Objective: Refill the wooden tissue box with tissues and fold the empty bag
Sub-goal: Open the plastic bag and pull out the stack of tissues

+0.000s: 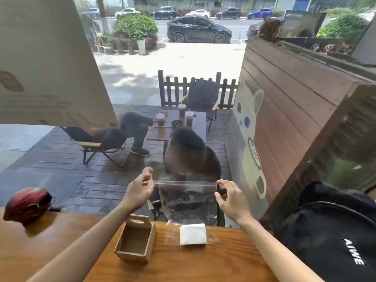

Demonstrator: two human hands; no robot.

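Note:
A clear plastic zip bag hangs upright above the wooden counter. My left hand pinches its top left corner and my right hand pinches its top right corner, so the top edge is stretched between them. The bag looks empty; its bottom edge touches the counter. A white stack of tissues lies on the counter just below the bag. To its left stands the wooden tissue box, open at the top, with nothing visible inside.
The wooden counter runs along a window. A red cap sits at the far left of the counter. A black backpack stands at the right. Outside the glass are people, chairs and a table with drinks.

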